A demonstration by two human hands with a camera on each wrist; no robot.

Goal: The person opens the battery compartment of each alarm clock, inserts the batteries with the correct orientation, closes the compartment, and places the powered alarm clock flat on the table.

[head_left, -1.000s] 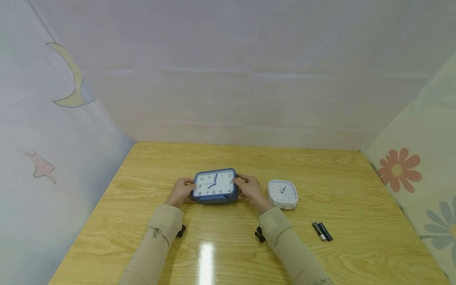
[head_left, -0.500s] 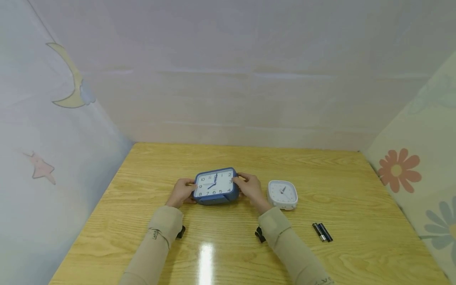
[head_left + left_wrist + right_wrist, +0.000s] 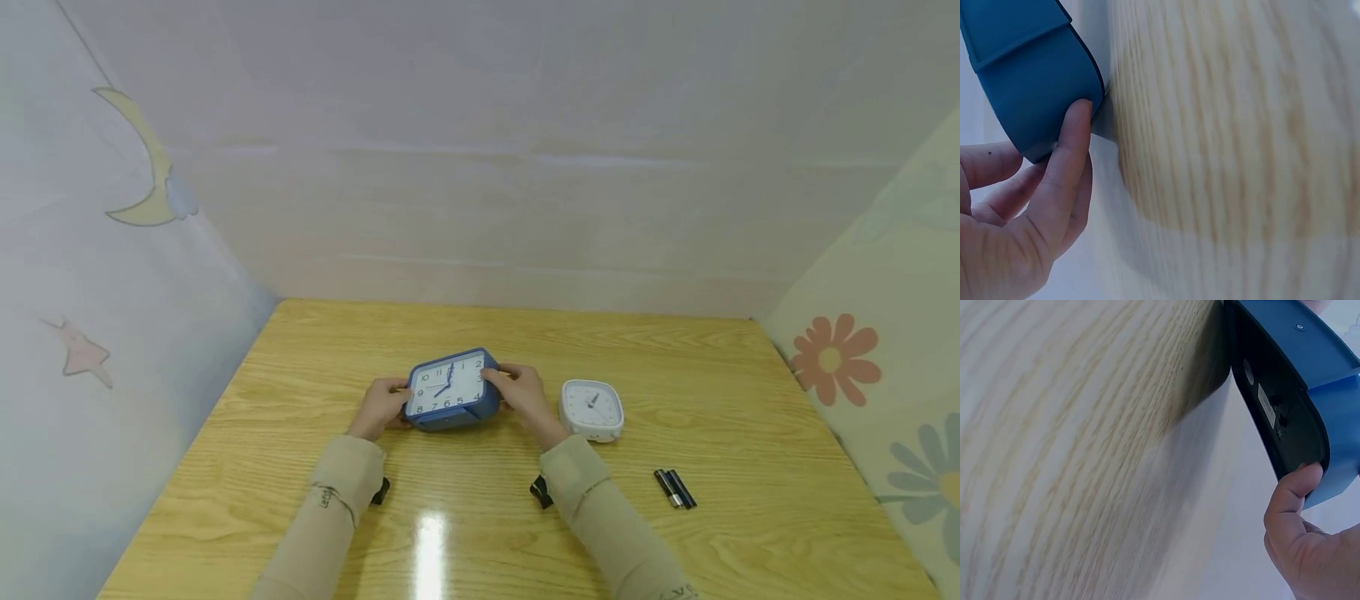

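Note:
Both my hands hold a blue rectangular alarm clock (image 3: pixel 448 387) by its two short sides, its white dial facing up. My left hand (image 3: pixel 381 407) grips the left end, thumb at the dial's edge and fingers beneath; in the left wrist view a fingertip presses the blue case (image 3: pixel 1041 94). At the right end my right hand (image 3: pixel 525 395) grips with its thumb on the front by the 3. This end is tilted up off the table, and the right wrist view shows the black back (image 3: pixel 1275 412) with a label. A white square alarm clock (image 3: pixel 592 408) lies beside my right wrist.
Two dark batteries (image 3: pixel 675 489) lie side by side on the wooden table (image 3: pixel 705 392) at the right. Black straps, partly hidden, show at both sleeve cuffs (image 3: pixel 573 473). Printed cloth walls (image 3: pixel 465 217) rise behind the table and at both sides.
The blue clock's right end has risen a little and the clock tilts more to the left. My right hand has moved slightly up and left with it. My left hand keeps its grip.

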